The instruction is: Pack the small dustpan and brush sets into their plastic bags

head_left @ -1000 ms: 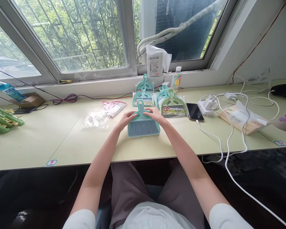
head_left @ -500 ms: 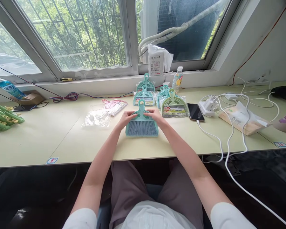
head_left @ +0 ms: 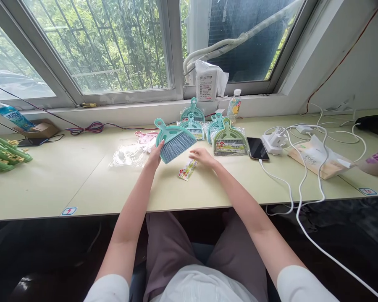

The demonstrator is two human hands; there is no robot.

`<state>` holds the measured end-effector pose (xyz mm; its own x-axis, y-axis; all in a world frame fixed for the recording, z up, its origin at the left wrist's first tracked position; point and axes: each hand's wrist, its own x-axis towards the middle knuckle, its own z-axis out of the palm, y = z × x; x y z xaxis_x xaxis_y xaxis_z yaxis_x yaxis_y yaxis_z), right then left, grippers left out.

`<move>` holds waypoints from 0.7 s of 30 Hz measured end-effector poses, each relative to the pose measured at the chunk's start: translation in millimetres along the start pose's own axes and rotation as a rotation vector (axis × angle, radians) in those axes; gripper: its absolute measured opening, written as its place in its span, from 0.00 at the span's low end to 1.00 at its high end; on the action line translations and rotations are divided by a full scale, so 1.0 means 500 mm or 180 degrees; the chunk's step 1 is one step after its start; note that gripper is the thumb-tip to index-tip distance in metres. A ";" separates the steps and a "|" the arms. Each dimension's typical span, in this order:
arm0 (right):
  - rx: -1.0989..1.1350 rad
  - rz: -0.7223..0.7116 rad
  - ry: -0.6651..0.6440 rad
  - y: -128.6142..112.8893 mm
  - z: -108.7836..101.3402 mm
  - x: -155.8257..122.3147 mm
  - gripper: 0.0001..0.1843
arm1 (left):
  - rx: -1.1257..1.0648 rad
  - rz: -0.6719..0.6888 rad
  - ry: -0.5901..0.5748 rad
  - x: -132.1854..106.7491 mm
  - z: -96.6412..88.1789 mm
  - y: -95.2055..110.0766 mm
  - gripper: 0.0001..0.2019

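My left hand (head_left: 155,155) is closed on a teal hand brush (head_left: 178,144) by its left side, just over the table. The brush is tilted, its handle up to the left and its grey bristles toward the lower right; whether a dustpan lies behind it I cannot tell. My right hand (head_left: 203,157) pinches the upper end of a small printed label card (head_left: 187,170). Beyond my hands stand wrapped teal brush sets (head_left: 192,125) and a green brush-and-dustpan set (head_left: 229,140). Left of the brush lies a pink set (head_left: 144,137), partly hidden.
Crumpled clear plastic (head_left: 129,156) lies left of the brush. A phone (head_left: 257,148) on a white cable and a power strip (head_left: 274,140) are on the right, near a tissue pack (head_left: 323,159). A drink bottle (head_left: 234,104) stands at the back.
The brush has swung from upright to tilted and moved left, now held by my left hand alone. My right hand has let go of it and pinches the label card, which has come into view.
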<state>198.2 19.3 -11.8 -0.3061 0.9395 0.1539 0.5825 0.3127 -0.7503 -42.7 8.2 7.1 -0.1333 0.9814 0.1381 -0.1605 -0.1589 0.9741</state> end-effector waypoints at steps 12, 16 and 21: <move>-0.0080 -0.0285 -0.0816 -0.006 -0.005 -0.013 0.16 | -0.0268 -0.0429 0.0365 0.004 -0.021 -0.014 0.24; -0.0500 -0.0281 -0.0539 -0.016 -0.016 -0.022 0.12 | -0.0108 -0.0434 0.0227 0.002 -0.019 -0.018 0.24; -0.0942 -0.0097 -0.0456 -0.009 -0.043 -0.023 0.17 | -0.0155 -0.0389 0.0179 0.006 -0.025 -0.028 0.26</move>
<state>215.3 10.2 3.9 -0.4174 0.9064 0.0656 0.7585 0.3872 -0.5241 -53.1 12.0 -8.2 -0.1642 0.9864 0.0076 -0.2261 -0.0451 0.9731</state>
